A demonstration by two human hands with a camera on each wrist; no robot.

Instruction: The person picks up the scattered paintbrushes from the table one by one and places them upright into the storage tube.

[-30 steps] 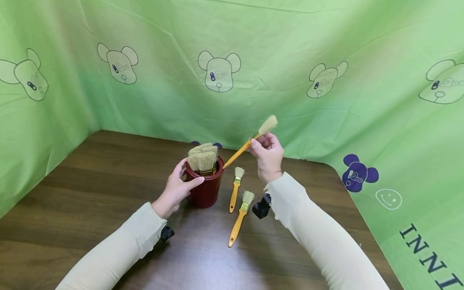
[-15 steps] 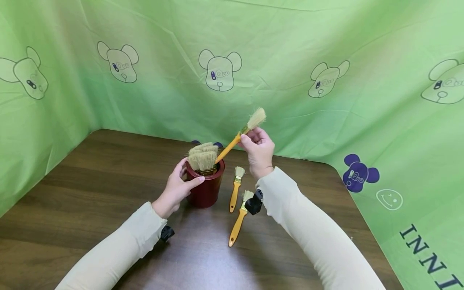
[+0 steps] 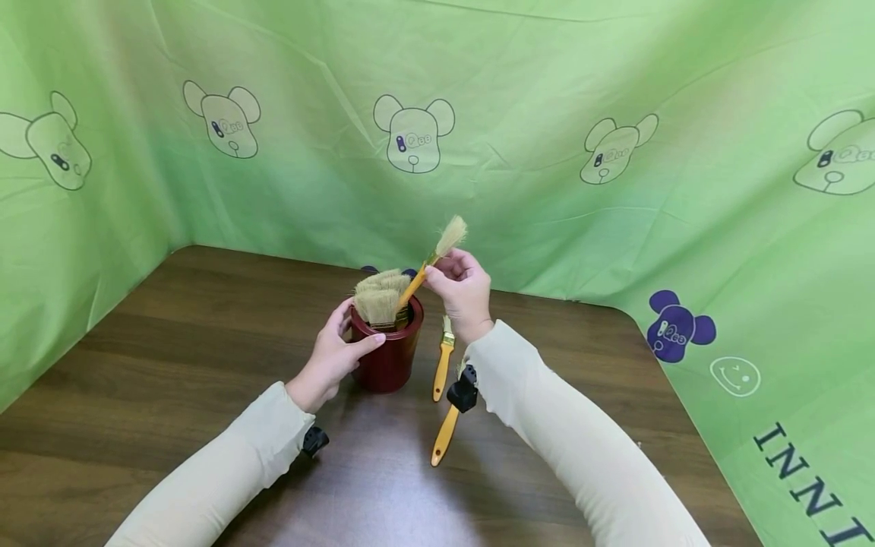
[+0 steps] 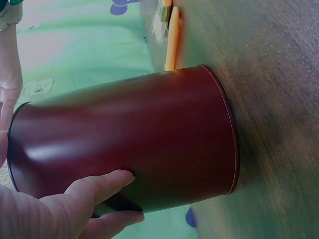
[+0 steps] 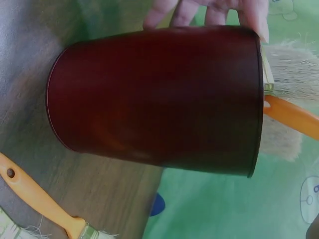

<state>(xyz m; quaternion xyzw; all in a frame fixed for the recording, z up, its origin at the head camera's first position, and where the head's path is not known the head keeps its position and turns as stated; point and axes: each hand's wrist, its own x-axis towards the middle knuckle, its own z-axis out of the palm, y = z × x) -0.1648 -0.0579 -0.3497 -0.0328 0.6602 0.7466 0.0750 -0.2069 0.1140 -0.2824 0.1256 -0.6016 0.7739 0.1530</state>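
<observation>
Left hand [image 3: 331, 355] is gripping the dark red cup [image 3: 386, 351], fingers curled round its side near the rim, thumb across the front; the left wrist view is showing thumb and fingers wrapped on the cup wall, with the rest of the hand cut off at the frame edge. Right hand [image 3: 459, 292] is pinching a yellow-handled brush [image 3: 429, 262] just under its bristles, fingertips closed on the handle, bristles pointing up and right, handle slanting down into the cup mouth; the lower end is being hidden behind the rim, so how deep it is sitting cannot be told. Cup is standing upright on the brown table [image 3: 171, 365], centre of the head view, already holding several brushes with bristles up [image 3: 381, 296]; their handles are hidden inside and the count is hard to make out. Two more brushes are lying on the table just right of the cup: the nearer one [image 3: 443, 363] has its bristles partly covered by the right wrist, the other one [image 3: 446, 434] has its head hidden behind the black wrist camera mount [image 3: 462, 395]. Green printed cloth [image 3: 547, 114] is hanging behind.
</observation>
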